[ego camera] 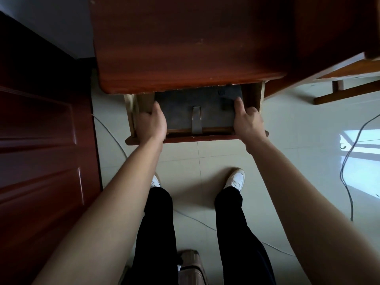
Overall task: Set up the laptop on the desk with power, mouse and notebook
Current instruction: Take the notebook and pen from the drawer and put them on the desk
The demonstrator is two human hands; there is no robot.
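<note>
A flat dark grey felt laptop sleeve (195,108) lies in the open wooden drawer (185,138) under the reddish-brown table (185,48), long axis running side to side. Its short ends are flanked by the left hand (152,122) and right hand (247,120), equally near, fingers curled on its edges, not yet lifted.

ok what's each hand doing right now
left hand: closed on the left edge of the dark sleeve in the drawer.
right hand: closed on its right edge.

Open desk drawer (251,95) holds a dark grey case (185,103), perhaps felt.
</note>
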